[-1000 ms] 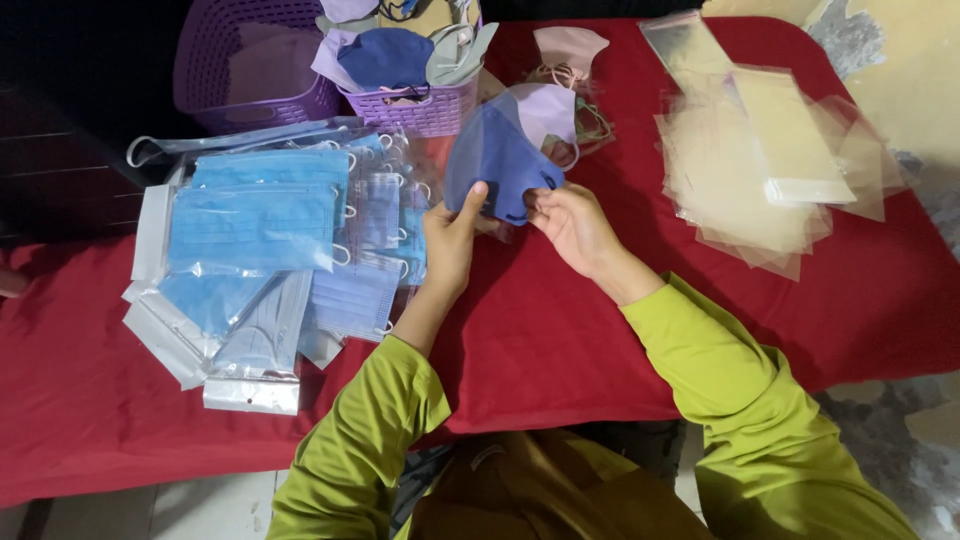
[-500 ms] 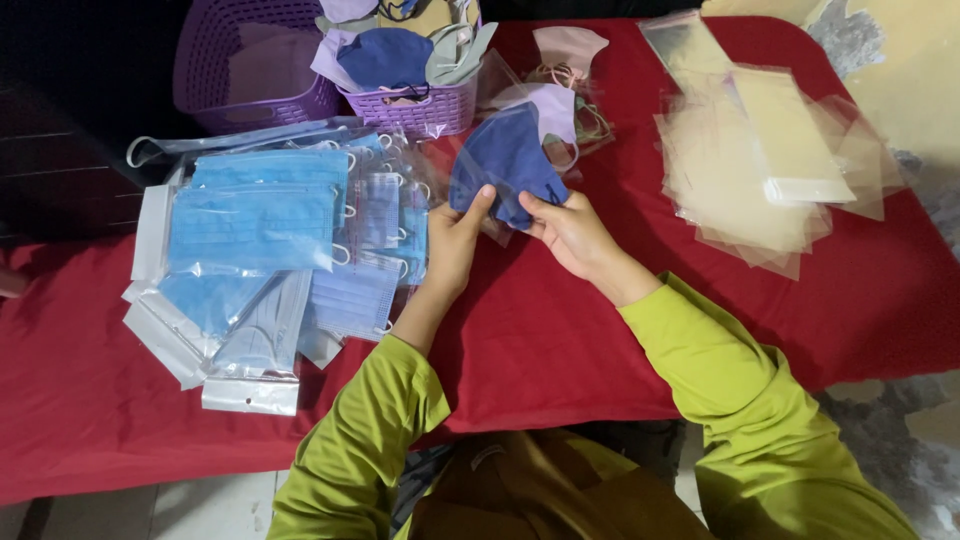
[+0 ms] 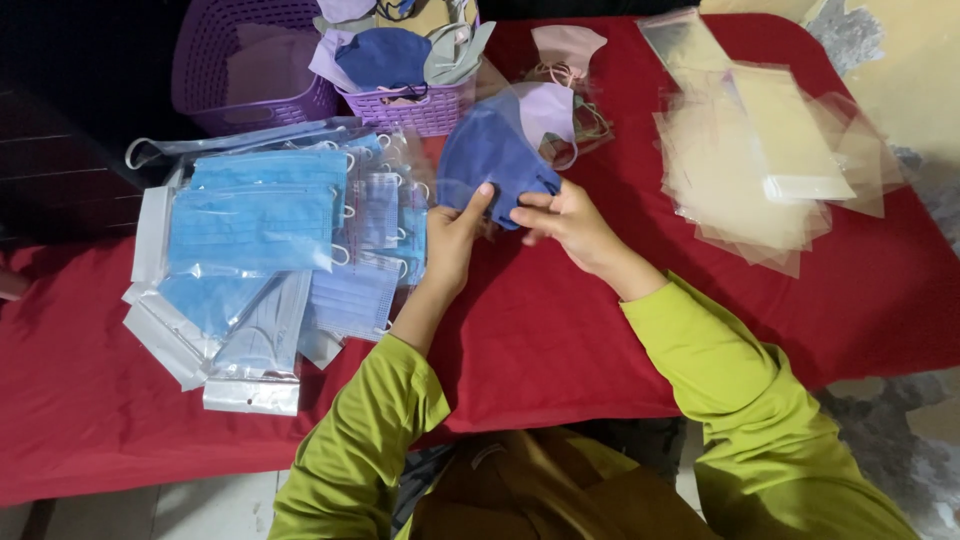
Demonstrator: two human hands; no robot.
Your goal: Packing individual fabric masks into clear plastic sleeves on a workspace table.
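Note:
My left hand (image 3: 456, 232) and my right hand (image 3: 562, 217) both grip a dark blue face mask (image 3: 490, 155) above the red cloth. The mask sits partly inside a clear plastic sleeve (image 3: 470, 135) that my left hand pinches at its lower edge. My right hand holds the mask's lower right corner. Just behind the mask lie a lilac mask (image 3: 548, 108) and a pink mask (image 3: 567, 45) on the cloth.
A heap of bagged light blue masks (image 3: 262, 230) lies at the left. Two purple baskets (image 3: 255, 70) stand at the back, one holding loose masks (image 3: 385, 55). A pile of clear empty sleeves (image 3: 760, 160) lies at the right on the red-covered table (image 3: 560, 340).
Both hands have shifted the dark blue mask slightly up and away from me, and it sits further inside the clear sleeve.

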